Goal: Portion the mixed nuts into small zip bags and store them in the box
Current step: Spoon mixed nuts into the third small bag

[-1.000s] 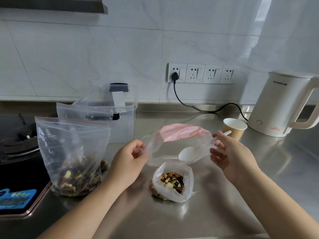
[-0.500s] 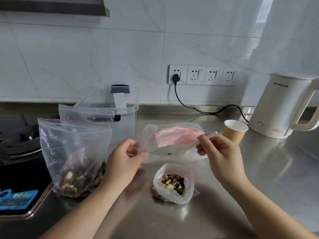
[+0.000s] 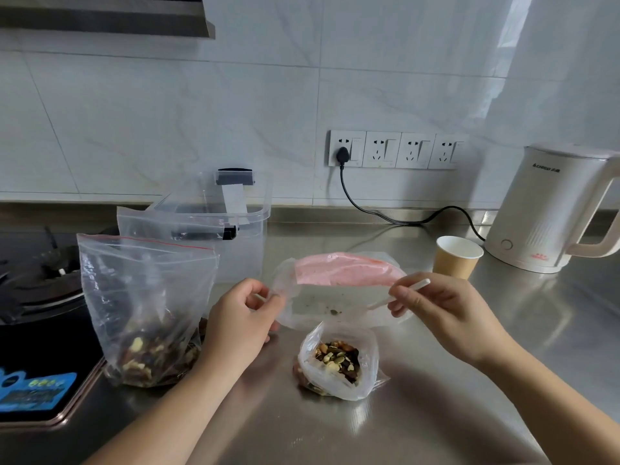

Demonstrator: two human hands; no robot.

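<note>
Left hand (image 3: 240,322) pinching the edge of an empty zip bag (image 3: 335,297); right hand (image 3: 436,308) gripping a white spoon (image 3: 407,290), its bowl inside that bag. Just below, small open bag of mixed nuts (image 3: 337,360) on the steel counter (image 3: 453,414). At left, large nut bag (image 3: 147,303); behind it, clear box (image 3: 231,226). Farther right, paper cup (image 3: 458,256) and kettle (image 3: 550,209).

Small open zip bag (image 3: 337,362) of mixed nuts stands upright; large nut bag (image 3: 147,310) upright left.
</note>
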